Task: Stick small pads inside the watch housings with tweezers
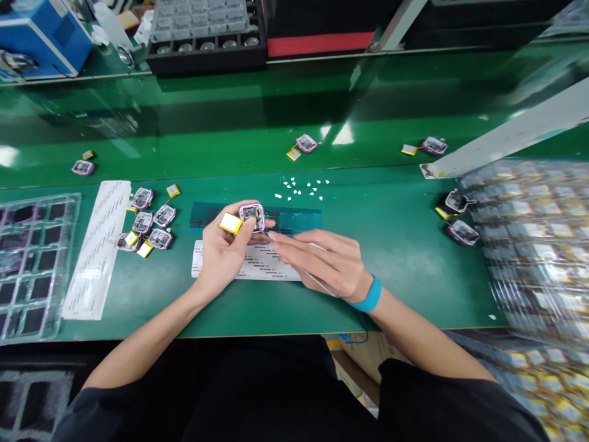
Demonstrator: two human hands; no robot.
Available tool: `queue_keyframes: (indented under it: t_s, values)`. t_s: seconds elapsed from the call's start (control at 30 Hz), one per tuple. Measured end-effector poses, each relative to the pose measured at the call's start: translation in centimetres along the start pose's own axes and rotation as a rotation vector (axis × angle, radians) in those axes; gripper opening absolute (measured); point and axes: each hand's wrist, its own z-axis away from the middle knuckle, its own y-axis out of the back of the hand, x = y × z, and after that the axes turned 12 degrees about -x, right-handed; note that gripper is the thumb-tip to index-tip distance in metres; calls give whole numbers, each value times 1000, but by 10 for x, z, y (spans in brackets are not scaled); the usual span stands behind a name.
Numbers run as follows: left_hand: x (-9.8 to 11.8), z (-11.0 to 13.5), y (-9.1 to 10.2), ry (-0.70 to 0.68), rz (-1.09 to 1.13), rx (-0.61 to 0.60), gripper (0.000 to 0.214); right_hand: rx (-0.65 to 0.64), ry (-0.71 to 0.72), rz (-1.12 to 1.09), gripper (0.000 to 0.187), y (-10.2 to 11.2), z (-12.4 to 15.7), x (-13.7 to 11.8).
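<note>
My left hand grips a small watch case with its circuit board facing up. A yellow-edged battery hangs off the case's left side, over my fingers. In my right hand is a pair of thin metal tweezers, its tip at the lower right edge of the case. A blue band circles my right wrist. Beneath my hands lie a blue-green strip with dark parts and a white printed backing sheet. Whether the tweezers pinch anything is too small to tell.
Several watch cases with batteries lie left, beside a white printed strip and a clear tray. Small white pieces are scattered ahead. Stacked clear trays of batteries stand right, near a slanted white post.
</note>
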Motion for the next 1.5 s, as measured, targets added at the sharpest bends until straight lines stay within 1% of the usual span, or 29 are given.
queue_keyframes:
  t_s: [0.17, 0.27, 0.37, 0.43, 0.53, 0.6, 0.67, 0.73, 0.8, 0.83, 0.87, 0.9, 0.97, 1.03, 1.07, 1.1, 1.13, 1.2, 1.27, 1.33, 1.37, 1.43, 1.5]
  values:
    - [-2, 0, 0, 16, 20, 5, 41, 20, 0, -31, 40, -1, -2, 3]
    - [-2, 1, 0, 28, 40, 18, 41, 53, -45, -153, 39, -4, -2, 2]
    - [-3, -1, 0, 45, 56, 23, 42, 77, -104, -291, 43, -6, -2, 2]
    - [-3, -3, 1, 53, 78, 24, 44, 98, -129, -309, 48, -6, -2, 4]
    - [-1, -5, 5, 87, 119, 19, 47, 144, -142, -217, 48, -4, -2, 9]
    - [-1, -5, 7, 122, 120, 7, 51, 169, -109, -120, 46, -4, -1, 13]
    - [-3, -4, 8, 137, 84, -15, 56, 172, -56, -23, 45, -4, -1, 16]
    - [-6, -10, 11, 133, 0, -46, 55, 140, -14, 54, 44, -4, 0, 19]
    - [-7, -27, 21, 142, -215, -80, 46, 98, 7, 110, 42, -4, 0, 21]
    - [-5, -41, 30, 153, -366, -87, 40, 83, 16, 136, 40, -3, 0, 22]
    - [-1, -58, 41, 167, -568, -84, 35, 77, 28, 166, 38, -2, -1, 24]
    - [5, -76, 53, 170, -683, -62, 32, 76, 41, 200, 35, 0, -2, 25]
    - [19, -112, 79, 161, -822, 6, 26, 80, 67, 270, 26, 4, -4, 28]
    - [31, -140, 99, 168, -951, 59, 20, 86, 73, 320, 20, 8, -5, 30]
    - [35, -150, 105, 168, -1007, 82, 17, 89, 66, 333, 18, 9, -6, 31]
    - [37, -157, 106, 160, -1057, 100, 13, 90, 56, 339, 18, 9, -6, 31]
    - [36, -162, 103, 144, -1099, 108, 12, 90, 49, 341, 17, 9, -6, 31]
    - [29, -169, 85, 94, -1156, 86, 22, 89, 49, 342, 18, 7, -6, 31]
    - [16, -176, 57, 47, -1177, 7, 27, 82, 61, 336, 20, 6, -6, 31]
    - [2, -185, 26, 24, -1169, -85, 23, 60, 66, 336, 22, 4, -5, 33]
    - [-4, -190, 12, 22, -1161, -111, 20, 49, 66, 338, 22, 4, -5, 34]
    - [-13, -200, -9, 29, -1140, -112, 20, 43, 59, 348, 21, 3, -4, 36]
    - [-16, -207, -20, 48, -1103, -78, 26, 57, 44, 359, 20, 2, -4, 39]
